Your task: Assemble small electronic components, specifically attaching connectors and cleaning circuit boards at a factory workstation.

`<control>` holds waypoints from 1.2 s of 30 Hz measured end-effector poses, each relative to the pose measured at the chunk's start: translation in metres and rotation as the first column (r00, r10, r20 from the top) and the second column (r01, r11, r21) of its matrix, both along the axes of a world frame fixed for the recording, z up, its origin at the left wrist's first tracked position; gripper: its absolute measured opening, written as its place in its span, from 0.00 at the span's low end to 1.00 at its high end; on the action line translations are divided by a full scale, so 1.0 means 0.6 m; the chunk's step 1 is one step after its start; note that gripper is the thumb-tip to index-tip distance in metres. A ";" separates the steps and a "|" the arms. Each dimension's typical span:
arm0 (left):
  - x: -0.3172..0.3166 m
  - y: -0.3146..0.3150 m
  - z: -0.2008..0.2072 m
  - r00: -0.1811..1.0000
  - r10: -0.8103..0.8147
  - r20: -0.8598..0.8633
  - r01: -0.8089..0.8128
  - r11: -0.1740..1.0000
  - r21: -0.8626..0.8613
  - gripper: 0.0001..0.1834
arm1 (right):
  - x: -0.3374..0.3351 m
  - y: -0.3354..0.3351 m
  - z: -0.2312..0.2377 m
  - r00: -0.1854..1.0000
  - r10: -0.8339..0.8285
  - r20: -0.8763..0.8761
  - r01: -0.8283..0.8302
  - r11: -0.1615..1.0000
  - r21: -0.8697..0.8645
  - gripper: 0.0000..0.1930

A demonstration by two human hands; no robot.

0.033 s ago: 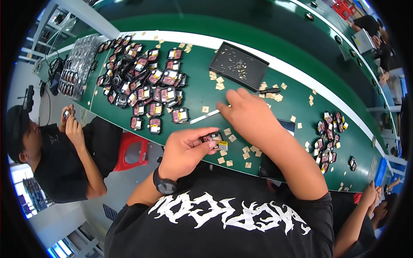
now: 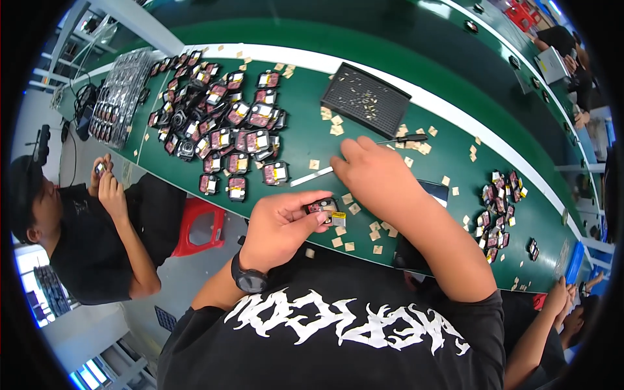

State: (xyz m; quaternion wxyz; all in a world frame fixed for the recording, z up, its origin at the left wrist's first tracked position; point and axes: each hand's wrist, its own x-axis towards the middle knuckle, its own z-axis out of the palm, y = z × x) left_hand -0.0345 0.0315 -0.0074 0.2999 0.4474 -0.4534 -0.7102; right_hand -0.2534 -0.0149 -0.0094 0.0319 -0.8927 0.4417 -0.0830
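Between thumb and fingers, my left hand (image 2: 279, 224) grips a small black module (image 2: 320, 206) with a dark red face. A yellow and silver label tab (image 2: 338, 218) sticks out at its right side. Further right, my right hand (image 2: 374, 166) is curled low over the table, its fingertips hidden. A pale flat strip (image 2: 312, 177) runs from beneath its thumb toward the lower left; whether the hand holds it is unclear. Behind the hand lies a screwdriver (image 2: 411, 138) with a black handle. Tan square pieces (image 2: 375, 234) are scattered around both hands.
Many similar modules (image 2: 221, 140) are heaped at left, with a smaller heap (image 2: 497, 201) at right. A black tray (image 2: 365, 101) with tiny pieces stands at the back. Clear trays (image 2: 120, 97) lie far left. One person sits left by a red stool (image 2: 198, 227), another right.
The whole view has shifted slightly. A tan square now shows below the table's near edge, under my left hand. Both hands keep nearly the same pose.
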 end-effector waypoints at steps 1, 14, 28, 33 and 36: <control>0.002 -0.005 0.006 1.000 0.008 0.000 -0.008 1.000 0.007 0.20 | 0.003 0.000 0.001 1.000 0.008 0.000 -0.008 1.000 0.007 0.12; 0.036 -0.028 0.048 0.963 0.021 -0.268 -0.029 0.999 -0.026 0.26 | -0.074 0.156 0.040 -0.209 -0.581 0.787 -0.149 0.814 0.561 0.11; 0.031 -0.018 0.067 0.983 -0.035 0.182 0.126 0.848 -0.516 0.26 | 0.035 0.142 0.108 0.552 -0.553 0.624 0.271 0.827 0.493 0.06; 0.019 -0.016 0.057 0.971 0.057 0.232 0.119 0.728 -0.675 0.25 | 0.035 0.144 0.105 0.374 -0.784 0.496 0.192 0.588 0.785 0.09; 0.014 -0.018 0.055 0.966 0.056 0.254 0.137 0.721 -0.680 0.23 | 0.040 0.132 0.113 0.238 -0.897 0.373 0.080 0.401 0.913 0.10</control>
